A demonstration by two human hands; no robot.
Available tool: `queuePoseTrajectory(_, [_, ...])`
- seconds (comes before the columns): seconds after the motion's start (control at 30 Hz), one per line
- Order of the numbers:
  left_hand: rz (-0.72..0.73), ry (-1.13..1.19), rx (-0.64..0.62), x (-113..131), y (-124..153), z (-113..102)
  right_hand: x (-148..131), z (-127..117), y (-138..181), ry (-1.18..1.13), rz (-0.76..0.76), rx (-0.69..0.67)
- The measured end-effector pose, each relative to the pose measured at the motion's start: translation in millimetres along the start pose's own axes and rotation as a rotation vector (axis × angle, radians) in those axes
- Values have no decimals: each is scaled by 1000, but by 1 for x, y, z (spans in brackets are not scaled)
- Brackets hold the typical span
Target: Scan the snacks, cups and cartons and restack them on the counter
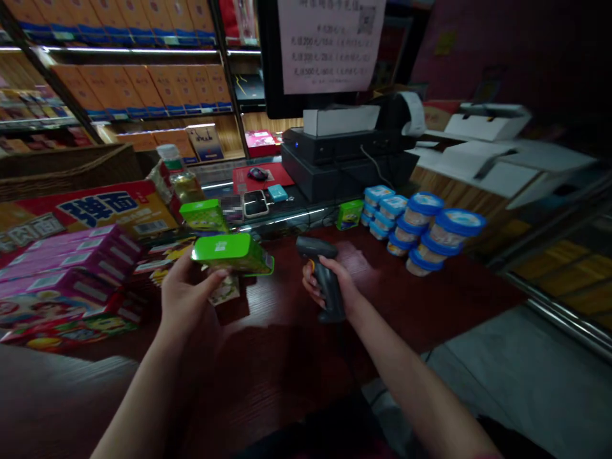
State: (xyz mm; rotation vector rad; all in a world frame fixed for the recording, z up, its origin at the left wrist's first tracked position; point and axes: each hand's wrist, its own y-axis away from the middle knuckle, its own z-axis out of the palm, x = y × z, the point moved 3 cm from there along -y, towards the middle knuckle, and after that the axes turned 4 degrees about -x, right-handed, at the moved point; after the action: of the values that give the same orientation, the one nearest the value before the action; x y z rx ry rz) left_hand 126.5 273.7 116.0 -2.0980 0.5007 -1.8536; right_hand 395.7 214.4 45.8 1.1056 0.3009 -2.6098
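My left hand (187,294) is closed on a green box (232,254), held flat a little above the dark red counter (430,293). My right hand (329,288) grips the handle of a dark grey barcode scanner (321,268), whose head faces left towards the green box. The two hands are about a hand's width apart. A second green box (204,215) sits just behind the held one, and a third small green box (350,214) lies further right on the counter.
Pink and red boxes (62,268) are stacked on the left. Blue-lidded tubs (425,226) stand in stacks on the right. Behind them are a black register (349,159) with a monitor, a phone (255,204), a bottle (178,173) and shelves of orange boxes (138,86).
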Motion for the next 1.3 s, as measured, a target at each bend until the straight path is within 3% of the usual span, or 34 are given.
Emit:
queuePoseTrajectory(0.13, [-6, 49, -225, -20, 20, 85, -26, -48, 53, 68, -14, 294])
queuePoseTrajectory(0.23, [-22, 44, -267, -55, 21, 155, -40, -68, 84, 97, -42, 438])
queuePoseTrajectory(0.33, [-57, 48, -264, -82, 10, 220, -46, -80, 99, 66, -86, 511])
queuePoseTrajectory(0.47, [7, -31, -210, -89, -14, 293, -45, -89, 102, -24, -169, 555])
queuePoseTrajectory(0.63, [26, -88, -162, -88, -36, 351, -43, -92, 98, -79, -163, 562])
queuePoseTrajectory(0.77, [3, -112, -97, -95, -44, 367, -43, -93, 97, -111, -169, 551])
queuePoseTrajectory(1.07, [-62, -51, -67, -110, -51, 373, -49, -93, 99, -97, -176, 507])
queuePoseTrajectory(1.2, [1, 5, -141, -102, -34, 343, -52, -85, 100, -71, -172, 411])
queuePoseTrajectory(1.3, [170, -57, -200, -88, -12, 286, -47, -77, 92, -65, -134, 324])
